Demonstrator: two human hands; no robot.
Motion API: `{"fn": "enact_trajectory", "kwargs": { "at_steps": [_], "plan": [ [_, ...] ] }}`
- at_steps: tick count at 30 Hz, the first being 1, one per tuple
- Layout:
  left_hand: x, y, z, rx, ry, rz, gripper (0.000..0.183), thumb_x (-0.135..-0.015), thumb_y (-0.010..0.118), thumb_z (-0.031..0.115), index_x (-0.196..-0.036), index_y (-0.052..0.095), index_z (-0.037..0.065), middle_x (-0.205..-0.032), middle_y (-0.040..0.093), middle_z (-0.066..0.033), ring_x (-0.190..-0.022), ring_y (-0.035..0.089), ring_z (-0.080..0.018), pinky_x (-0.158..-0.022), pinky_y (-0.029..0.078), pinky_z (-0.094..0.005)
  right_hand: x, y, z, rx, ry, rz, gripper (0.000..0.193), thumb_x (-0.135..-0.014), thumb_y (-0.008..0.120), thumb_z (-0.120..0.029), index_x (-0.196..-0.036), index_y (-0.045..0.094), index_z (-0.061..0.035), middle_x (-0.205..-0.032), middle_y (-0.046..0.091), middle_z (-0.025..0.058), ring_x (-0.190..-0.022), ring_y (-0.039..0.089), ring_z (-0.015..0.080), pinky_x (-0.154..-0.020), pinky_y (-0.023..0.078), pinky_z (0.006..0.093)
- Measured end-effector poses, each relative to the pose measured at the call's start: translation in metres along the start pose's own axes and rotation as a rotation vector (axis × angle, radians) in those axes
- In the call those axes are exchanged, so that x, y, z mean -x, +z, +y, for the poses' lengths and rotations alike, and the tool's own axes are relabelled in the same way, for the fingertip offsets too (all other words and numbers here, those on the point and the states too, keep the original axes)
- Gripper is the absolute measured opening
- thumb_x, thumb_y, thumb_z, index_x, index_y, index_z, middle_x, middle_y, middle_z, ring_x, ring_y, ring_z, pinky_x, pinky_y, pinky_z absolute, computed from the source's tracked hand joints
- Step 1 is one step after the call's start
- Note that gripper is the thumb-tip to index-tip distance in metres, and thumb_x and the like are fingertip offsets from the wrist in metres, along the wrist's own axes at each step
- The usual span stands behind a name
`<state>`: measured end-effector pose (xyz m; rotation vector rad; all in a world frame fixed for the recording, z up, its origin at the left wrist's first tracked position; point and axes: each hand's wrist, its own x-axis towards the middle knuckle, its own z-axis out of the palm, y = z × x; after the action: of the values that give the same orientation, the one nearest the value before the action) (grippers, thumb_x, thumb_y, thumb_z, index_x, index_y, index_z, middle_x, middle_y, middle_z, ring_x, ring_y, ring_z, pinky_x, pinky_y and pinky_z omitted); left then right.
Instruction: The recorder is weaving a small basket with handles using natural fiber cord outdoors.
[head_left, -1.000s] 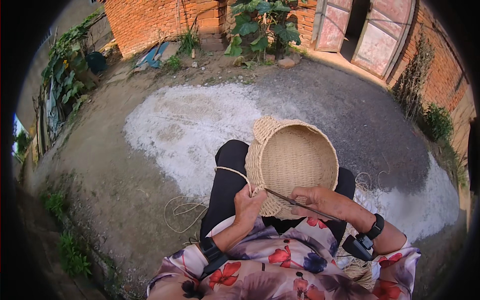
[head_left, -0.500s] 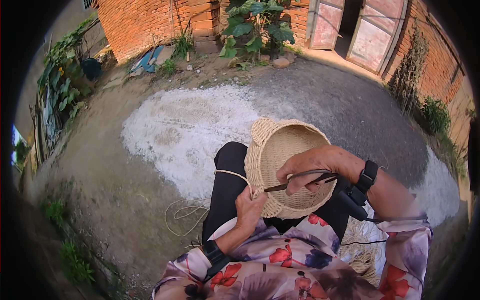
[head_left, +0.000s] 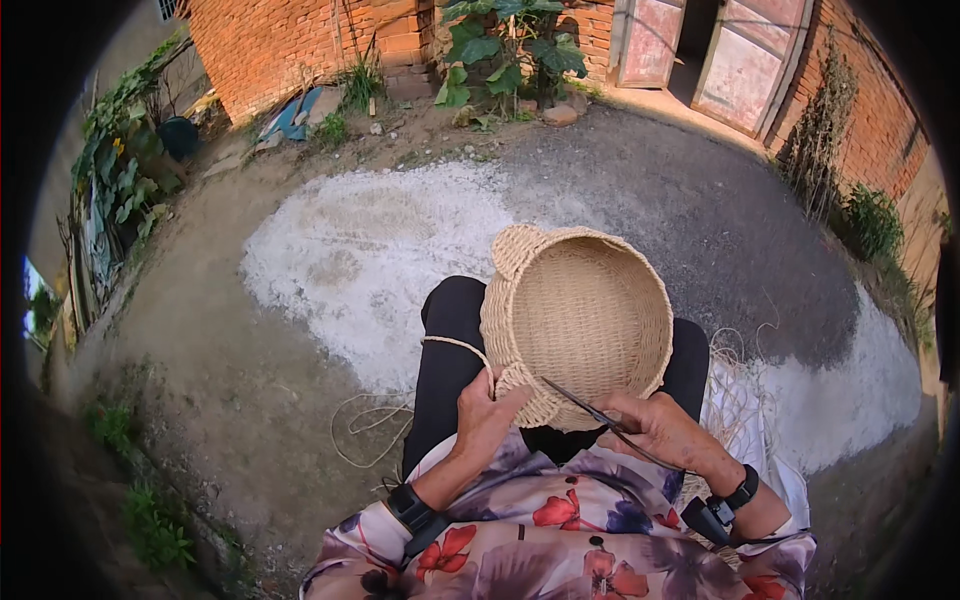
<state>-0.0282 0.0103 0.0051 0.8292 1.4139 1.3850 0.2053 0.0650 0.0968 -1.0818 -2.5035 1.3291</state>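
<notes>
A round woven straw basket [head_left: 590, 320] rests tilted on my lap, its opening facing up toward me. One rounded ear [head_left: 518, 248] sticks out at its far left rim, and a second ear [head_left: 528, 398] at the near left. My left hand [head_left: 487, 410] pinches the near ear's edge, where a strand of straw cord [head_left: 455, 343] runs off over my left knee. In my right hand [head_left: 660, 430], dark scissors [head_left: 590, 408] are held with the tip pointing left over the near rim, by the near ear. How far the blades are apart cannot be made out.
Loose cord [head_left: 365, 430] lies looped on the ground left of my leg. More tangled cord lies on a white sheet [head_left: 775, 440] at my right. White powdery ground [head_left: 330, 260] and dark gravel [head_left: 700, 210] stretch ahead, toward a brick wall [head_left: 300, 50] and door panels [head_left: 745, 70].
My right hand has drawn back toward my body with the scissors, out of the basket's opening. The basket has turned slightly. My left hand keeps its pinch and has shifted slightly left.
</notes>
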Motion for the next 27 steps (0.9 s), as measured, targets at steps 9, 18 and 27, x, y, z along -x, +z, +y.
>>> {"fn": "enact_trajectory", "kwargs": {
  "at_steps": [9,18,27],
  "plan": [
    [0.004,0.002,0.005,0.173,-0.079,0.013,0.026,-0.087,0.06,0.008,-0.11,0.059,-0.004,-0.094,0.065,-0.0055,-0.08,0.06,-0.0091,-0.07,0.05,-0.0237,-0.002,0.03,0.029,0.156,-0.304,0.251,0.054,-0.078,0.073,-0.023,-0.129,0.055,-0.0171,-0.097,0.07,0.0109,-0.082,0.068,0.0311,-0.075,0.054,0.0378],
    [0.005,0.004,0.007,0.177,-0.146,0.04,0.021,-0.092,0.052,0.012,-0.107,0.056,-0.002,-0.092,0.062,-0.0053,-0.079,0.059,-0.0093,-0.066,0.05,-0.0234,0.003,0.04,0.018,0.662,-0.268,0.314,0.055,-0.073,0.07,-0.017,-0.127,0.057,-0.0192,-0.064,0.056,0.0092,-0.051,0.061,0.0255,-0.045,0.049,0.0365],
    [0.003,0.001,0.013,0.235,-0.183,0.031,0.027,-0.094,0.055,0.018,-0.112,0.055,-0.002,-0.096,0.063,-0.007,-0.081,0.061,-0.0114,-0.069,0.051,-0.0254,0.007,0.026,0.02,0.153,-0.363,0.351,0.053,-0.077,0.071,-0.02,-0.126,0.057,-0.0081,-0.078,0.067,0.0151,-0.061,0.066,0.028,-0.055,0.052,0.0342]
  ]
}}
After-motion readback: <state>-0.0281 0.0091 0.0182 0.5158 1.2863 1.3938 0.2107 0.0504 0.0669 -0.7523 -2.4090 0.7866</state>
